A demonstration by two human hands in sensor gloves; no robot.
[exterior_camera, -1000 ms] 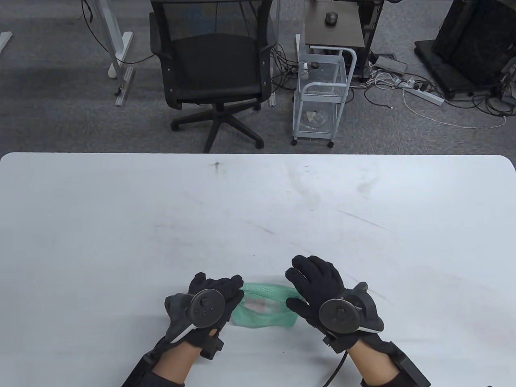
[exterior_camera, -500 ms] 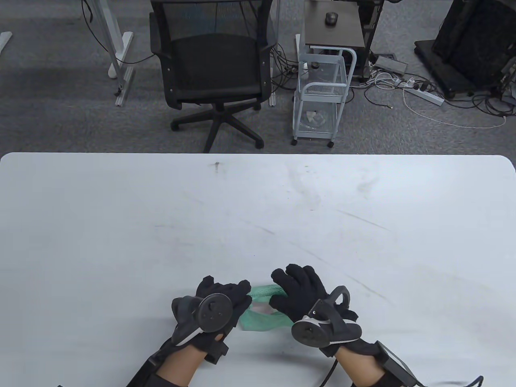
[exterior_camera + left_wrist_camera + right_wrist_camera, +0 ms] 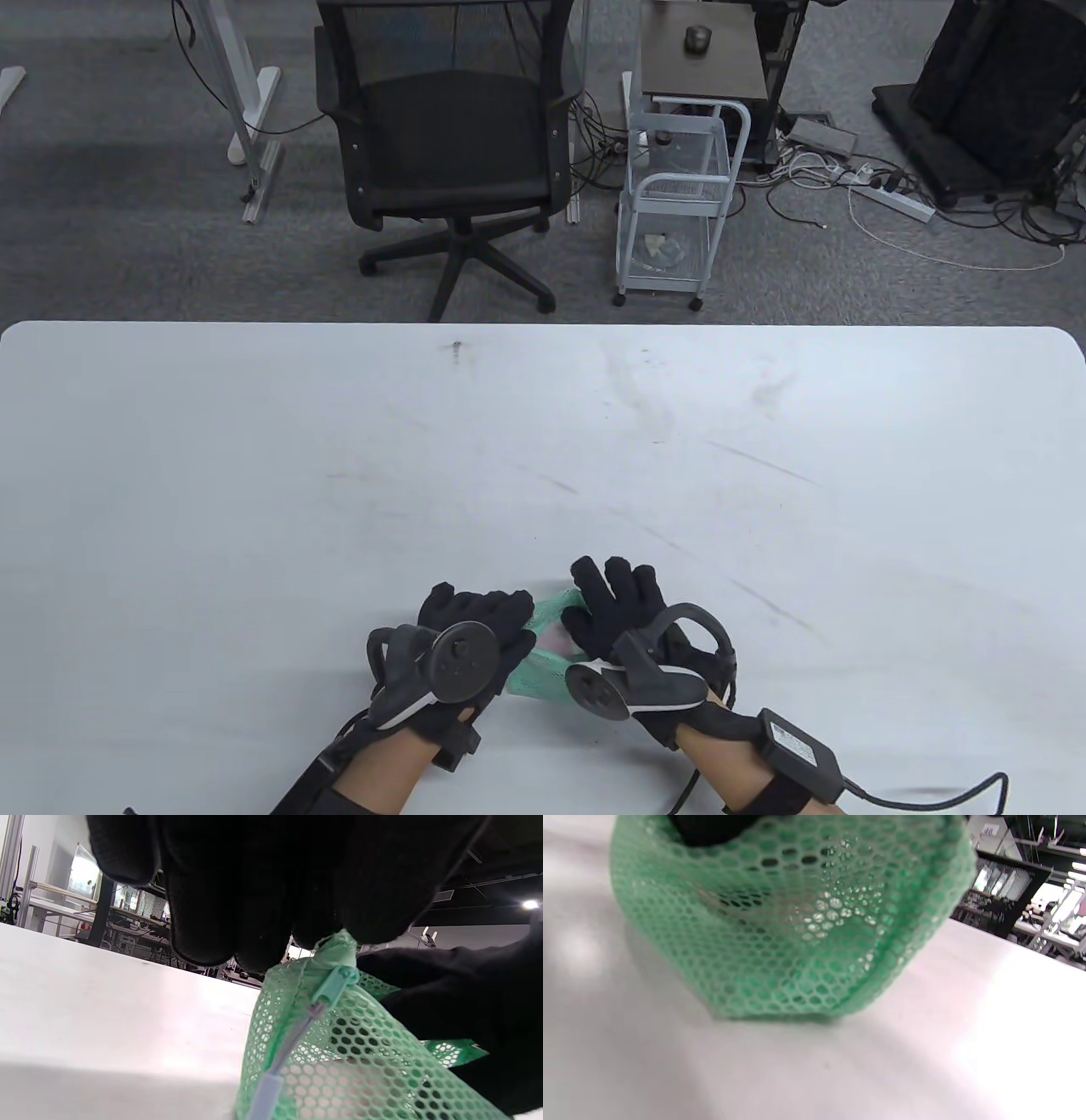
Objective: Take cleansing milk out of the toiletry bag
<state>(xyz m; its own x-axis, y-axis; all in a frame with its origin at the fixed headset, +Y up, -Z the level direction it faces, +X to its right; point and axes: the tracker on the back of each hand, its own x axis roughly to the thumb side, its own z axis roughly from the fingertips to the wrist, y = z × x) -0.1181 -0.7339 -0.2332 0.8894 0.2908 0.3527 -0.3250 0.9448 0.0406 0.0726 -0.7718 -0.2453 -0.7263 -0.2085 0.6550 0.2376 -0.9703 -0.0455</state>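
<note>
A green mesh toiletry bag (image 3: 536,675) lies at the table's near edge between my hands. My left hand (image 3: 479,624) pinches the bag's top corner by the zipper end (image 3: 335,982). My right hand (image 3: 607,607) is turned on its side at the bag's right end, thumb inside the opening and fingers over the far rim, holding the mesh. A pale pinkish item, likely the cleansing milk (image 3: 556,638), shows inside the bag. The right wrist view shows the bag's rounded end (image 3: 797,925) resting on the table, with a dark finger behind the mesh.
The white table (image 3: 543,441) stretches away beyond the hands. A black office chair (image 3: 450,144) and a white wire cart (image 3: 674,204) stand on the floor past the far edge. A cable trails from my right wrist (image 3: 925,794).
My right hand has moved left along the bag and rolled onto its side, its thumb going into the opening. The bag has bunched up shorter. My left hand has shifted slightly right, keeping its hold.
</note>
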